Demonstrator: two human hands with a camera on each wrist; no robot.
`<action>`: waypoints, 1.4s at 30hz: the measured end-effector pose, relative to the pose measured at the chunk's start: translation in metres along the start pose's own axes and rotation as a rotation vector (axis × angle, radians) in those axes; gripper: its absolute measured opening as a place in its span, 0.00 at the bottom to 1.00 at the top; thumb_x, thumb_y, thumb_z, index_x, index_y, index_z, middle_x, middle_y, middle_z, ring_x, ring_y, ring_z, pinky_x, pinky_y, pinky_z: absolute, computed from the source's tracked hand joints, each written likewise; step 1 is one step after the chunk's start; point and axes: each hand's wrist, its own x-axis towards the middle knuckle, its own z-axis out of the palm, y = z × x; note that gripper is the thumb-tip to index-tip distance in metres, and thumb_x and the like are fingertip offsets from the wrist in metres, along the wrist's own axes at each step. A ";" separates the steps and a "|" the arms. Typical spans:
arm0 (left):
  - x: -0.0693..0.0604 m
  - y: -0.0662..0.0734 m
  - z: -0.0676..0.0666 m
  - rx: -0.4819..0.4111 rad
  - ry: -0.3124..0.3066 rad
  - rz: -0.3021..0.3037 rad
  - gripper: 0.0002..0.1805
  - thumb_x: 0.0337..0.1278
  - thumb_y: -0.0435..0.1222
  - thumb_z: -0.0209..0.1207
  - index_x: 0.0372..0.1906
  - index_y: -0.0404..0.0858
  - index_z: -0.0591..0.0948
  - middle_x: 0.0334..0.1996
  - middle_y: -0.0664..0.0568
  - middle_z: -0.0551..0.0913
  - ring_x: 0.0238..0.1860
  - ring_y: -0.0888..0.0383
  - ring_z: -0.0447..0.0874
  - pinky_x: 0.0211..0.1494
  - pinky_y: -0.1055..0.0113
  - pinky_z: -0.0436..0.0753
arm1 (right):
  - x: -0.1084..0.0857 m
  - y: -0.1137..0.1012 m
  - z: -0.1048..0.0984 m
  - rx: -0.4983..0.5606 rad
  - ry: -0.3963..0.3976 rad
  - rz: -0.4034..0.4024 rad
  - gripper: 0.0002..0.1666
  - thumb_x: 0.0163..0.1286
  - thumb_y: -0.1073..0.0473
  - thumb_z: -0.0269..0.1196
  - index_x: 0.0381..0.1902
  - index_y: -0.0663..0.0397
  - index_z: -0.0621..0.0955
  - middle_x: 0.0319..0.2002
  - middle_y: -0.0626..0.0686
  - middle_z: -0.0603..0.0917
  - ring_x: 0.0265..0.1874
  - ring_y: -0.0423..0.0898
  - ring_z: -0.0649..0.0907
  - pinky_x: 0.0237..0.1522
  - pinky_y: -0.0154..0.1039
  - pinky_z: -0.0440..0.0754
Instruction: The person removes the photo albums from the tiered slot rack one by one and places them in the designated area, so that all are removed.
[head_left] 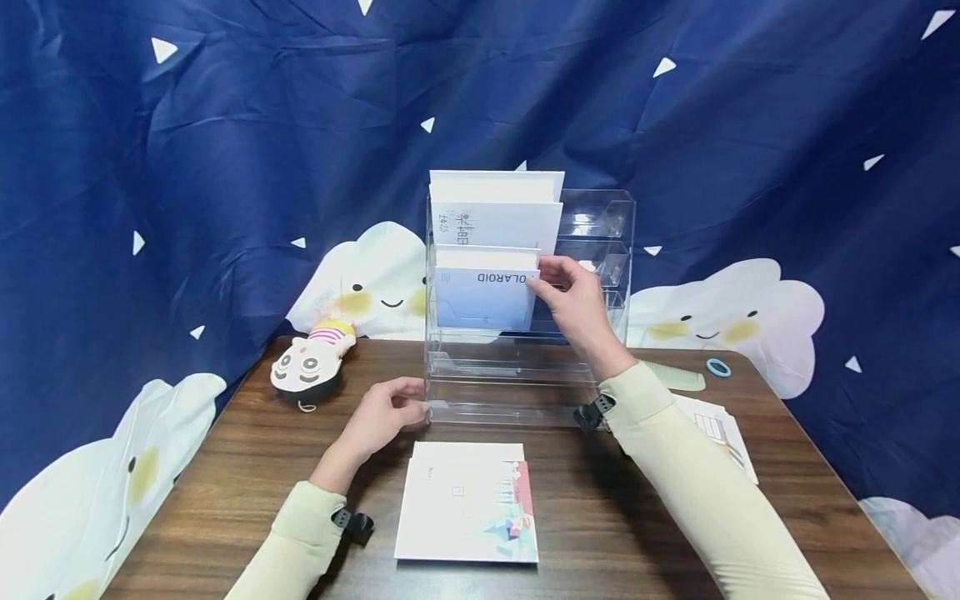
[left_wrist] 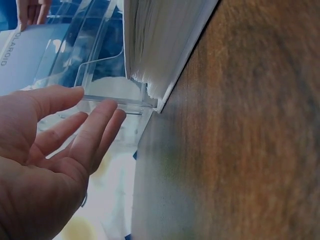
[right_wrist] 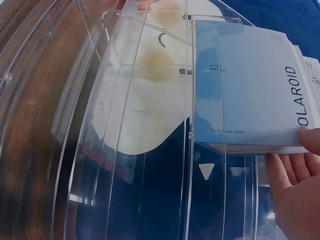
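My right hand (head_left: 573,304) pinches the right edge of a pale-blue book (head_left: 486,302) marked POLAROID, thumb on the cover and fingers behind. This book stands upside down in a middle tier of a clear plastic display rack (head_left: 513,414). Behind it, a taller white book (head_left: 510,221) stands in a higher tier. At the rack's lower left corner is my left hand (head_left: 382,417), its thumb and fingers apart and loosely extended in the left wrist view; whether they touch the rack is unclear. A white book (head_left: 450,508) with a colourful picture lies before the rack.
To the left, a cartoon-faced plush (head_left: 306,364) lies on the wooden table (head_left: 247,467). On the right are a pale green comb (head_left: 678,377), a blue ring (head_left: 717,367) and printed papers (head_left: 716,429), partly behind my right arm. A blue curtain (head_left: 262,125) hangs behind.
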 end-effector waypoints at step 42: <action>0.001 -0.003 0.000 -0.001 0.010 0.000 0.22 0.73 0.33 0.71 0.67 0.34 0.86 0.55 0.42 0.93 0.50 0.56 0.93 0.52 0.70 0.90 | 0.001 -0.010 -0.002 -0.043 -0.012 -0.064 0.21 0.78 0.64 0.72 0.65 0.63 0.85 0.61 0.64 0.90 0.62 0.55 0.88 0.57 0.27 0.83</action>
